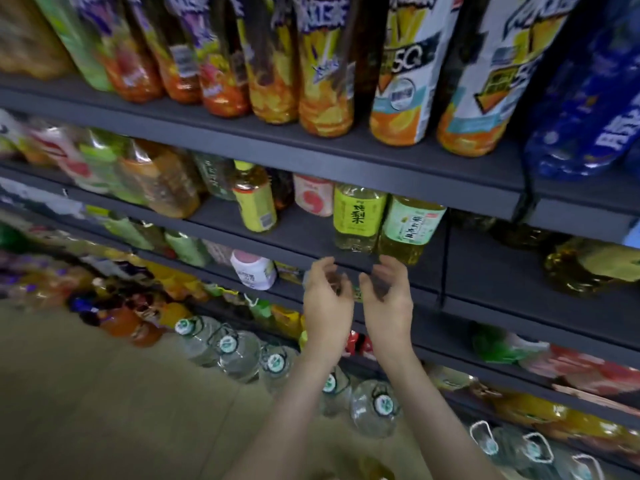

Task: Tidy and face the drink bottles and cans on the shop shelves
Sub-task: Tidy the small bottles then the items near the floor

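Dark grey matt shelving (311, 150), flat-edged, in tiers above a tan floor (104, 393). On the middle tier, near its front lip, a yellow-labelled bottle (356, 216) touching a pale green-labelled bottle (408, 230), both clear plastic with golden liquid. Just below them, in front of the lip: left hand (325, 303) and right hand (389, 303), side by side, palms facing, fingers loosely curled, gripping nothing. Overhead, tall orange-based bottles (325, 81), cut off at the top. Along the floor, clear ribbed water jugs (239, 355) with green-printed caps. Far left smeared by blur, labels unreadable.
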A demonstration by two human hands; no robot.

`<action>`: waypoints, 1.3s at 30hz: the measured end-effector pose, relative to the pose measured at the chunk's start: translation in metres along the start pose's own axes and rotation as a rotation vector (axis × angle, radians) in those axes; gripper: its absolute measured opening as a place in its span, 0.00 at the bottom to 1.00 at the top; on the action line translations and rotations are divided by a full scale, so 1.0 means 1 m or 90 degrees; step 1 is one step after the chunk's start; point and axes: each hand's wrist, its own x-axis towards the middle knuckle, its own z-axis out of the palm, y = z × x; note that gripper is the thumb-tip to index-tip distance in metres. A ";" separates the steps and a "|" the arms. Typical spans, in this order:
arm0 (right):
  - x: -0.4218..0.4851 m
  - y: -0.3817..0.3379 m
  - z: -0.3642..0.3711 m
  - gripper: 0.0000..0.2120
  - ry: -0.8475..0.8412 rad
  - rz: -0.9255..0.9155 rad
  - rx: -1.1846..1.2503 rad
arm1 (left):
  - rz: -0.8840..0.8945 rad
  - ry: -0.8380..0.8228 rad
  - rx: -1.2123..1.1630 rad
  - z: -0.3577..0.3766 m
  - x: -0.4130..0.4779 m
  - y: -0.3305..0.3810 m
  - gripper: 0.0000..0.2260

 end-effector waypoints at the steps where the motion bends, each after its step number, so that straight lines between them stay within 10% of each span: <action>1: -0.003 -0.004 0.003 0.18 -0.005 -0.004 0.002 | -0.010 -0.001 -0.005 -0.004 -0.001 0.000 0.13; 11: -0.020 -0.038 0.069 0.14 -0.121 -0.035 0.022 | -0.067 0.129 -0.054 -0.096 0.075 -0.026 0.15; 18: 0.017 -0.040 0.145 0.19 -0.117 0.015 0.024 | 0.037 -0.030 -0.035 -0.105 0.183 -0.063 0.34; 25: 0.046 -0.051 0.196 0.24 -0.162 0.036 0.098 | -0.004 -0.148 -0.164 -0.091 0.215 -0.078 0.29; 34: 0.024 -0.051 0.155 0.25 -0.165 0.004 -0.101 | 0.041 -0.043 0.036 -0.105 0.121 -0.060 0.15; 39: -0.006 -0.053 0.075 0.15 -0.127 0.077 -0.055 | 0.069 -0.234 0.047 -0.102 0.066 -0.032 0.22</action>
